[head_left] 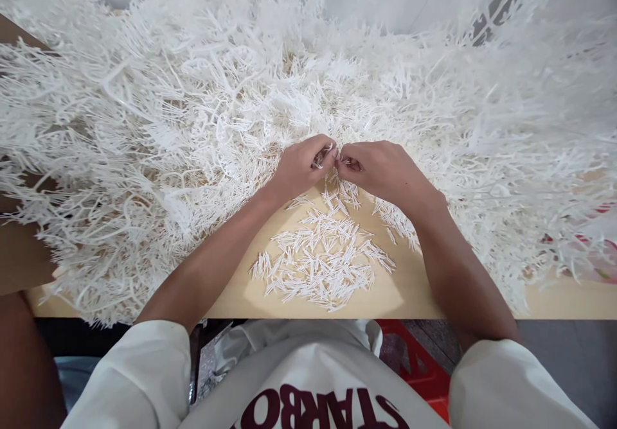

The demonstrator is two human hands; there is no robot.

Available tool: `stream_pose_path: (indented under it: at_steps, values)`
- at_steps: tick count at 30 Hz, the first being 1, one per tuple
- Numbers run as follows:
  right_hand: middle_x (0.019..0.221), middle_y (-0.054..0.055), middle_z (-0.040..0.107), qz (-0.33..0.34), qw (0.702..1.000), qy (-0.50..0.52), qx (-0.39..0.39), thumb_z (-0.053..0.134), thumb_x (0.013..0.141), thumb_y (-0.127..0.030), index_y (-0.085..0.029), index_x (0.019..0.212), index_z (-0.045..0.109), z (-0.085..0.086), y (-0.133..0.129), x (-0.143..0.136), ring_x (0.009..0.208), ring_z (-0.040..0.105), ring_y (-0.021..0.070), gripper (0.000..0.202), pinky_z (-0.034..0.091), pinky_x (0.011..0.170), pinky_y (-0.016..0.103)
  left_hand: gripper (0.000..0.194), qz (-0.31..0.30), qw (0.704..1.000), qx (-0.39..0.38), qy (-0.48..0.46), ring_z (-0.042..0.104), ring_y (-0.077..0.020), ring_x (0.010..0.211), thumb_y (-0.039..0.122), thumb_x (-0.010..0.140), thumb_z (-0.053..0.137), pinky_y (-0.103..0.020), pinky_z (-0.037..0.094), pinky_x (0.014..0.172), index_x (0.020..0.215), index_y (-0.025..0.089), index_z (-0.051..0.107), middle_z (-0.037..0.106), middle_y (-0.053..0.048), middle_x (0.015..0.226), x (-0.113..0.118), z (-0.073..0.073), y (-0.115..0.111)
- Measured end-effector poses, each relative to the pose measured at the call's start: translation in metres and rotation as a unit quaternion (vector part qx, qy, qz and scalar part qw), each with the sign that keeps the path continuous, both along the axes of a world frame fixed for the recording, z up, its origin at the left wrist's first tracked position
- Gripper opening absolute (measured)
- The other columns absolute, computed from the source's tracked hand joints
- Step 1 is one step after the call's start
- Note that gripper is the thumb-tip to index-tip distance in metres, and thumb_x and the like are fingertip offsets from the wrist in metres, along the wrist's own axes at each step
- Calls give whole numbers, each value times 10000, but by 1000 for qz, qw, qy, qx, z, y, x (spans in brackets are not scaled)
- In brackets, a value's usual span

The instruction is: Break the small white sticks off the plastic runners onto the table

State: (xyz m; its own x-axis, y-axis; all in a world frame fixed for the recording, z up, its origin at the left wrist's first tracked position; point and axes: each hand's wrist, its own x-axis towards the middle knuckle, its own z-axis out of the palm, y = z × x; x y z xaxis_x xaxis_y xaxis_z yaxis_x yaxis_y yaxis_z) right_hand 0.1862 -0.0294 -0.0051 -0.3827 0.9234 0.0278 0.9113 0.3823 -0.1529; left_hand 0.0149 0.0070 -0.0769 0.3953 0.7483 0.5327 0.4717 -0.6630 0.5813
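A large heap of white branched plastic pieces (193,95) covers most of the wooden table. At its near edge my left hand (308,162) is closed, with thin white bits showing between its curled fingers. My right hand (373,167) is closed beside it, also with small white bits at its fingers. The fingertips of both hands meet or nearly meet. Below them, a loose pile of short white sticks (332,262) lies on the bare wood. The insides of both fists are mostly hidden.
The pale wooden table (569,299) ends just in front of my body. A brown cardboard box (22,249) stands at the left, near another person's arm (29,365). Below the table edge is a red plastic object (424,371). Pink-and-clear plastic (598,255) lies at the right.
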Motion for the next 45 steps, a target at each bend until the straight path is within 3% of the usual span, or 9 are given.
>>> stream_pose_path:
  at_steps: [4, 7, 14, 20, 28, 35, 38, 41, 45]
  values:
    - [671, -15, 547, -14, 1000, 21, 6, 411, 900, -328, -210, 767, 538, -1, 1, 0, 545, 331, 87, 219, 202, 564, 259, 251, -14, 1000, -15, -5, 489, -77, 581, 394, 960, 377, -235, 377, 570, 859, 204, 507, 570, 22, 684, -2, 3, -2]
    - [744, 4, 580, 19, 999, 41, -10, 374, 917, -315, -206, 805, 550, -1, 2, 1, 588, 383, 93, 235, 223, 579, 257, 272, -26, 999, -24, -8, 503, -75, 588, 407, 976, 333, -233, 388, 575, 894, 206, 497, 570, 20, 695, -3, 3, -3]
    - [630, -20, 516, 16, 998, 50, 38, 483, 800, -238, -194, 635, 482, -10, 6, 3, 547, 318, 84, 171, 214, 555, 255, 294, -56, 998, -6, 11, 553, -82, 667, 445, 959, 376, -234, 403, 606, 909, 208, 542, 621, 1, 771, -1, 4, -4]
    - [565, -23, 479, 61, 993, 44, 92, 455, 805, -227, -189, 594, 492, -12, 3, 1, 534, 307, 86, 217, 212, 529, 263, 339, -25, 1000, -7, 11, 470, -82, 569, 435, 969, 330, -243, 359, 560, 831, 202, 534, 576, 9, 674, -1, 2, -3]
    - [558, 4, 478, 121, 978, -57, 162, 348, 872, -167, -189, 599, 525, -12, -1, -5, 544, 331, 108, 326, 214, 523, 293, 360, -7, 1000, 6, -11, 444, -72, 542, 450, 952, 366, -234, 344, 549, 745, 198, 519, 566, 27, 620, 0, -2, -1]
    - [502, -5, 448, 168, 967, 14, 192, 380, 905, -236, -230, 561, 500, 2, -26, -13, 501, 339, 119, 364, 299, 522, 304, 340, 69, 995, -35, -59, 447, -82, 552, 450, 967, 334, -252, 350, 548, 773, 214, 484, 529, 23, 623, -3, 3, 0]
    - [622, 28, 579, 98, 969, 71, 217, 341, 945, -282, -257, 682, 599, 8, -25, -14, 593, 474, 147, 369, 383, 586, 321, 348, 62, 995, -46, -68, 445, -83, 548, 478, 965, 328, -256, 353, 550, 808, 218, 497, 528, 22, 633, -4, 5, -3]
    - [938, 88, 658, -21, 977, 108, 180, 313, 969, -393, -254, 1018, 634, 3, -8, -6, 849, 578, 200, 354, 443, 709, 352, 357, 54, 993, -57, -87, 426, -79, 518, 487, 966, 319, -251, 353, 540, 831, 219, 512, 505, 33, 603, -3, 6, -6]
    - [1103, 82, 633, 57, 986, 116, 102, 390, 947, -471, -242, 1143, 578, -8, 9, 4, 1002, 567, 209, 355, 438, 818, 355, 364, 60, 993, -33, -101, 446, -73, 527, 475, 965, 335, -244, 366, 547, 817, 218, 546, 531, 28, 615, -2, 6, -5]
